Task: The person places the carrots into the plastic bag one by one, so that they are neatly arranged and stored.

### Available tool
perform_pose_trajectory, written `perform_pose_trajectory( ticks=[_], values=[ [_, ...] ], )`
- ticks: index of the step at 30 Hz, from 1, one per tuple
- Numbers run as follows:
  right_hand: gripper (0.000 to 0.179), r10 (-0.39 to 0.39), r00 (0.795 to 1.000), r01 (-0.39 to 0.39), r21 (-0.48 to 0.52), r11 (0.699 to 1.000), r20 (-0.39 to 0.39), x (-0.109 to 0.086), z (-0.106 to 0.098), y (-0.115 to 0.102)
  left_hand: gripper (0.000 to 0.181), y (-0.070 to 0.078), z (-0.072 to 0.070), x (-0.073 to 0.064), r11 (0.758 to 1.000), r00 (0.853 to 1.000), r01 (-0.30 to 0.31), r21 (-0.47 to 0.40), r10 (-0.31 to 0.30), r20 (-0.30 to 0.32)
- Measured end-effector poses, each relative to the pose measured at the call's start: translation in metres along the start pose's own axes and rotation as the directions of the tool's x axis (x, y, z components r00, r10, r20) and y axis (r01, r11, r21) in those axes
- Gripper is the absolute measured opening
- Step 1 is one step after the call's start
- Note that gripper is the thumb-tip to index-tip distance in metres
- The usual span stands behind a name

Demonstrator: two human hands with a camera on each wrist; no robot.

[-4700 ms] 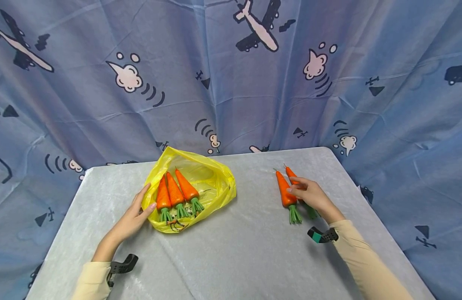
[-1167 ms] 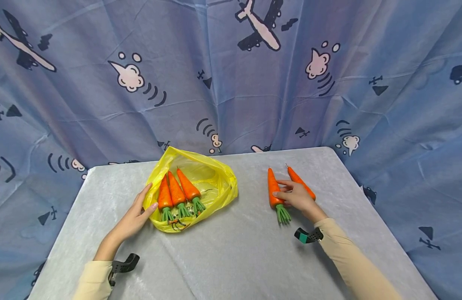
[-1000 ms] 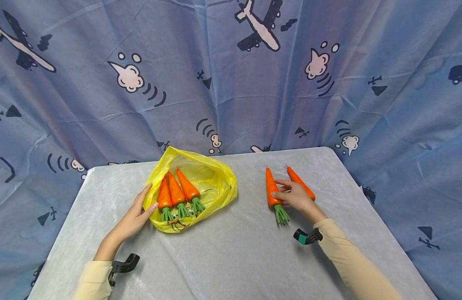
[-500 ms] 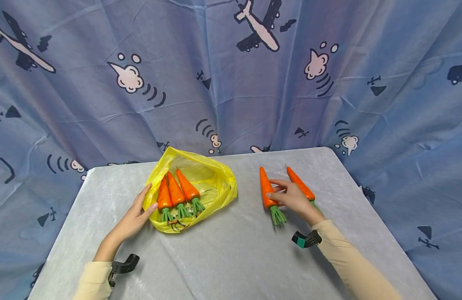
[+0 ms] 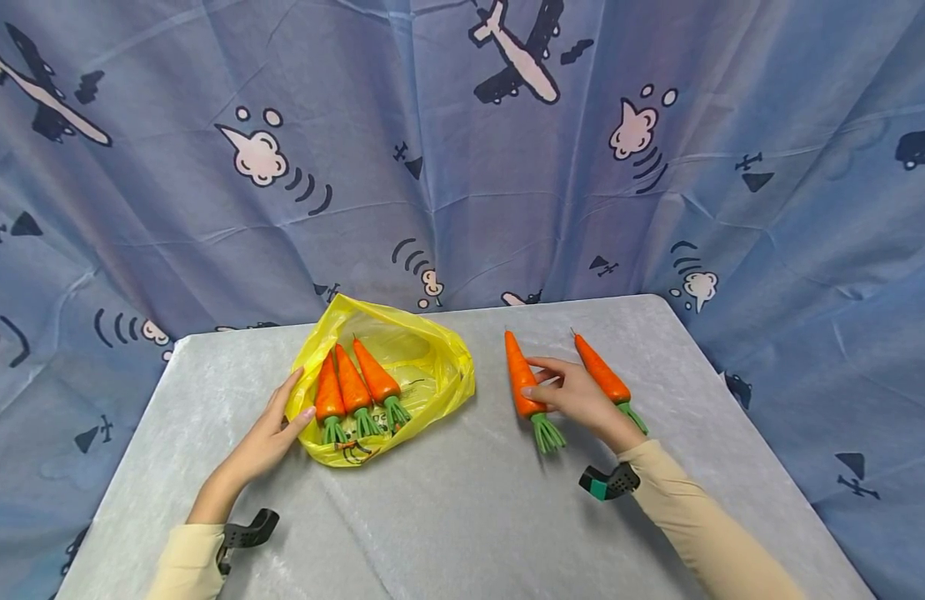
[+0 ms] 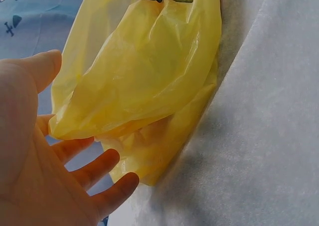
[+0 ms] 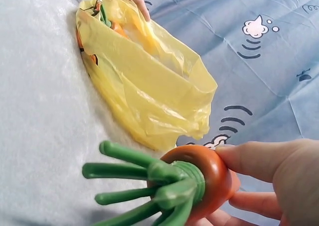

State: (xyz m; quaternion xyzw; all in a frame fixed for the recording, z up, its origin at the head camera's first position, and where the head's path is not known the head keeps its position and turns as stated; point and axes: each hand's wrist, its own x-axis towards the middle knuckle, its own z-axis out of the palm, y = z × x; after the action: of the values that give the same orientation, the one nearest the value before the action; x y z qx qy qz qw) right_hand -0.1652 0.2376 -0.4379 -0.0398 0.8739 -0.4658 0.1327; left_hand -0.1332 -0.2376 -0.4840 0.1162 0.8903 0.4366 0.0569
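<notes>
My right hand (image 5: 578, 396) pinches an orange carrot (image 5: 520, 375) with green stalks between thumb and fingers. In the right wrist view the carrot's stalk end (image 7: 199, 178) points toward the camera. A yellow plastic bag (image 5: 440, 392) lies with its mouth spread; three carrots (image 5: 352, 379) rest side by side inside. At the bag's left side my left hand (image 5: 263, 433) touches the plastic with extended fingers. From the left wrist, those fingers (image 6: 102, 168) are spread and fairly straight beside the bag's wall. Another carrot (image 5: 601, 367) lies on the table, right of the held one.
A grey-white cloth (image 5: 447, 517) covers the table. Behind it hangs a blue curtain (image 5: 402, 100) printed with planes and clouds. Each wrist carries a black camera mount, the left mount (image 5: 252, 529) and the right mount (image 5: 611, 482).
My right hand first reached over two carrots, then took the left one and carried it leftward, toward the bag. The other carrot is now fully uncovered. My left hand and the bag stay put.
</notes>
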Motion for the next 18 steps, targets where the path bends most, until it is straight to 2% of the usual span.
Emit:
perform_pose_trajectory(
  ticks=[18],
  values=[
    [0.062, -0.019, 1.000, 0.019, -0.030, 0.999, -0.003, -0.004, 0.007, -0.022, 0.072, 0.000, 0.001, 0.000, 1.000, 1.000, 0.001, 0.000, -0.001, -0.003]
  ],
)
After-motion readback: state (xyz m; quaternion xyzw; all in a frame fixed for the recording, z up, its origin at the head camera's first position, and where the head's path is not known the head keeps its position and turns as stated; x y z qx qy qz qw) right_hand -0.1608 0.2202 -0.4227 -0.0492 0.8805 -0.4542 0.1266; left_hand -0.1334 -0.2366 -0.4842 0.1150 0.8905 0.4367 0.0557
